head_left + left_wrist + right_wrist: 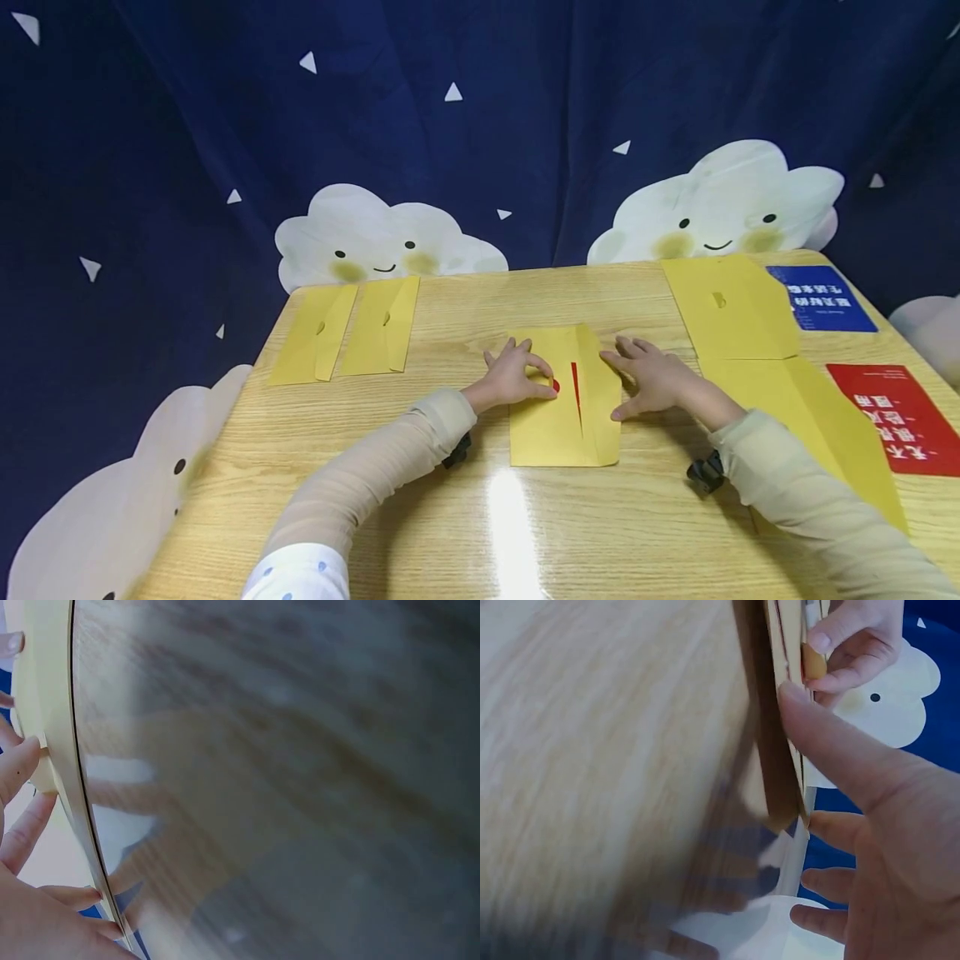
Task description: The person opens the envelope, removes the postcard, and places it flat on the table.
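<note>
A yellow paper envelope (pixel 547 437) lies in the middle of the table, its folded flap along the right side. Red shows through a narrow slit (pixel 576 387) beside the flap and at a small spot by the left fingertips. My left hand (pixel 510 377) pinches a small rounded tab (pixel 814 661) of the envelope between thumb and index finger, the other fingers spread over its left part. At the right edge is my right hand (pixel 652 379), fingers spread, thumb and fingertips against the flap side. In the right wrist view, the right thumb (pixel 832 739) touches the envelope's edge.
Two yellow envelopes (pixel 378 329) with tabs lie at the back left of the wooden table (pixel 420 517). At the right, larger yellow envelopes (pixel 738 321) lie open-flapped, beside a blue card (pixel 832 304) and a red card (pixel 892 417). A dark blue curtain (pixel 525 100) hangs behind.
</note>
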`<state>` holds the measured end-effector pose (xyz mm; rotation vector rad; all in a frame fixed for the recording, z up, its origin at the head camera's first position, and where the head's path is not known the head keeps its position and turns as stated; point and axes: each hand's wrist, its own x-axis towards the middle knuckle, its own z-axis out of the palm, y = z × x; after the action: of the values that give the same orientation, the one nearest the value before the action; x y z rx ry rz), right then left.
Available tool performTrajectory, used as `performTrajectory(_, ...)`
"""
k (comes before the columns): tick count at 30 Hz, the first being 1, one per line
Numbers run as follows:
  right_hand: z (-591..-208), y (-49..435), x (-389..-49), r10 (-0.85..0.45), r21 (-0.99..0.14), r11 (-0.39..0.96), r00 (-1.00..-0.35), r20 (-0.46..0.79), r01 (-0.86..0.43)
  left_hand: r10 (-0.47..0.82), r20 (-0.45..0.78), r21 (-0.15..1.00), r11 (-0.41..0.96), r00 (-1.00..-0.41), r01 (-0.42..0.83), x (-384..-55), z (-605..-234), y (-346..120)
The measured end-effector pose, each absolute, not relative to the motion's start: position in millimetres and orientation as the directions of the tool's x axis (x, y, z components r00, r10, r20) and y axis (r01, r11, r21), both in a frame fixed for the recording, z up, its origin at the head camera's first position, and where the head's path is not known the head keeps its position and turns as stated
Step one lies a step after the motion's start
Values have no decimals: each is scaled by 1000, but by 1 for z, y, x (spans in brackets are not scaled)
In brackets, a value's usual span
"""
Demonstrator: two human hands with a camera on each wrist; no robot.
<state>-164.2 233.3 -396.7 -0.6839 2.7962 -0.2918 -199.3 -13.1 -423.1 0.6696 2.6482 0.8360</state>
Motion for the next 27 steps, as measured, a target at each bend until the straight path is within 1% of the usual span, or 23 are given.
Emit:
performTrajectory(3, -399, 233, -164, -462, -235, 879, -861, -211, -414, 512, -124, 602, 720, -850, 345, -199, -423, -13)
performTrajectory(11, -401, 233, -166, -467, -273, 875, -847, -253, -401, 511, -130, 600, 723, -850, 343, -199, -420, -12)
performTrajectory(20, -402, 234, -168, -474, -283, 871, -839, -269, -401, 506, -150, 621, 717, -849, 317, -200, -416, -10)
performTrajectory(27, -401, 234, -169, -461, -284, 878, -843, -279, -386, 506, -138, 572, 743, -852, 348, -199, -414, -7)
